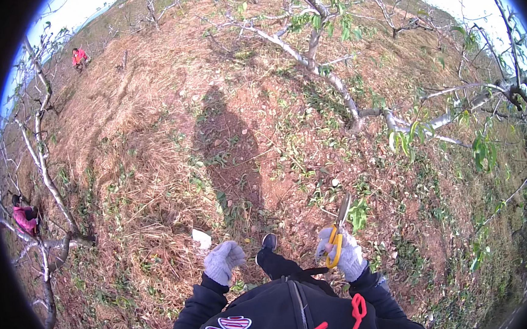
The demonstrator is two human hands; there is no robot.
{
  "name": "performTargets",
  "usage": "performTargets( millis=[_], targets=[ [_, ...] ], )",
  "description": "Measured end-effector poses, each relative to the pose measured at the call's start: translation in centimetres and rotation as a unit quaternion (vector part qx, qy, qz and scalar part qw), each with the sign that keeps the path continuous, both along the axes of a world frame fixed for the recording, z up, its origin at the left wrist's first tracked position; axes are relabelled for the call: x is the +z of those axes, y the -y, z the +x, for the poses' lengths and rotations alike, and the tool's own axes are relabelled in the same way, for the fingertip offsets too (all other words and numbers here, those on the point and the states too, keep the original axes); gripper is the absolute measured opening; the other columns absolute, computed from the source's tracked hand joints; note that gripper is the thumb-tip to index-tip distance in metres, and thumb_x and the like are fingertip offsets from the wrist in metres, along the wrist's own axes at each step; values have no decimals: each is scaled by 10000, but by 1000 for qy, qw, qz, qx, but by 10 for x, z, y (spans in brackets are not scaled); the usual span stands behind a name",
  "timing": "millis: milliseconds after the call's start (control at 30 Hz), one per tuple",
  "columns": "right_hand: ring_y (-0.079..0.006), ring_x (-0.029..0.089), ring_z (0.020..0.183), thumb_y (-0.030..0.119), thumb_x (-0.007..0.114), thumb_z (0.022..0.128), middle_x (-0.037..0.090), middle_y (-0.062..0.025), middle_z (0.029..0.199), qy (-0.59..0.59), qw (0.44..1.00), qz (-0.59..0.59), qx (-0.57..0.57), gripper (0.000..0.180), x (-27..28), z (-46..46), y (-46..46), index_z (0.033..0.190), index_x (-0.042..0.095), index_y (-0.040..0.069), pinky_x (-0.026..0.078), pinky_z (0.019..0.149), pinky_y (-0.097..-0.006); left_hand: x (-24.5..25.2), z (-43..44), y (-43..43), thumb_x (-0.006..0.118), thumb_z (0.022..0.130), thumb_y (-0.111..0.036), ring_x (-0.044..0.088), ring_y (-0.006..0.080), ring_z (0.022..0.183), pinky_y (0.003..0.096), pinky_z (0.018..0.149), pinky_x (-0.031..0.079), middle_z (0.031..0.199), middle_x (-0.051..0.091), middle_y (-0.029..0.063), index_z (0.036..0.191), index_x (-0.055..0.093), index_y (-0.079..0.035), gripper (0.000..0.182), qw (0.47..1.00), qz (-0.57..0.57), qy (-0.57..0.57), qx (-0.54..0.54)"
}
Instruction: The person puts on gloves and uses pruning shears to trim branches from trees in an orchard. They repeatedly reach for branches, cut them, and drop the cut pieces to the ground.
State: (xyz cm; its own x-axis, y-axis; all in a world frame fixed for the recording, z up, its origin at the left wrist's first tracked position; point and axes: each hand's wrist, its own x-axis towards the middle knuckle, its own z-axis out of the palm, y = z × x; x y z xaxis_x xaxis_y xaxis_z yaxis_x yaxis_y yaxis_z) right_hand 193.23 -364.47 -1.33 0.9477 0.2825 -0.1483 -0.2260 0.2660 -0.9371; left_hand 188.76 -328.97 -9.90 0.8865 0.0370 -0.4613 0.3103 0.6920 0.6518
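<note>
My right hand [345, 252], in a pale knitted work glove, grips a pair of scissors [335, 246] by its yellow handles. The metal blades point away from me, over the ground. My left hand [223, 260] wears a similar glove and hangs low in front of my body, with its fingers curled inward. Its palm is hidden, and no held thing shows. A white piece of material [201, 239] appears just beyond my left hand; I cannot tell what it is. My dark shoe [269, 242] stands on the ground between the two hands.
A peach-like tree [341, 90] spreads leafy, pale branches [448, 117] to the right. Another tree [46, 170] rises at left. Dry grass [137, 123] and fallen leaves cover the sloping ground. One person [25, 218] is at far left, another [80, 57] farther up.
</note>
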Motion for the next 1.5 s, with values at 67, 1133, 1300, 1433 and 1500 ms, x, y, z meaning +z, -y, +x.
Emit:
performTargets(
  millis=[67, 1133, 1300, 1433, 1500],
  targets=[
    [-203, 634, 871, 113, 699, 877, 617, -59, 952, 33, 999, -18, 16, 420, 3, 51, -8, 1255, 553, 2, 536, 758, -355, -3, 46, -5, 590, 987, -265, 699, 229, 820, 376, 729, 594, 909, 695, 97, 1111, 625, -31, 267, 999, 0, 30, -25],
    [-267, 648, 719, 674, 455, 946, 645, -121, 817, 269, 937, 174, -137, 781, 242, 570, -34, 1226, 557, -47, 548, 650, -436, 64, 602, -14, 587, 996, -240, 705, 261, 829, 408, 743, 595, 928, 705, 128, 1108, 631, -8, 261, 947, -47, 66, -309],
    [-228, 588, 670, 737, 411, 924, 588, -95, 769, 207, 947, 165, -181, 808, 314, 642, -42, 1137, 585, -23, 530, 632, -399, 94, 682, -34, 561, 1003, -246, 695, 258, 825, 415, 783, 584, 922, 695, 117, 1093, 629, -13, 259, 934, -4, 98, -344],
    [-235, 582, 625, 751, 459, 896, 583, -94, 737, 216, 955, 114, -168, 829, 345, 681, -49, 1104, 594, -40, 535, 598, -415, 98, 724, -53, 585, 988, -246, 702, 267, 818, 431, 758, 591, 928, 702, 123, 1079, 634, -26, 243, 938, 13, 95, -333],
    [-245, 597, 646, 789, 452, 869, 596, -98, 763, 228, 955, 92, -168, 883, 355, 693, -48, 1125, 584, -46, 536, 609, -435, 95, 735, -62, 596, 981, -237, 705, 268, 806, 439, 737, 597, 924, 708, 119, 1069, 645, -33, 228, 941, 3, 91, -326]
  ],
)
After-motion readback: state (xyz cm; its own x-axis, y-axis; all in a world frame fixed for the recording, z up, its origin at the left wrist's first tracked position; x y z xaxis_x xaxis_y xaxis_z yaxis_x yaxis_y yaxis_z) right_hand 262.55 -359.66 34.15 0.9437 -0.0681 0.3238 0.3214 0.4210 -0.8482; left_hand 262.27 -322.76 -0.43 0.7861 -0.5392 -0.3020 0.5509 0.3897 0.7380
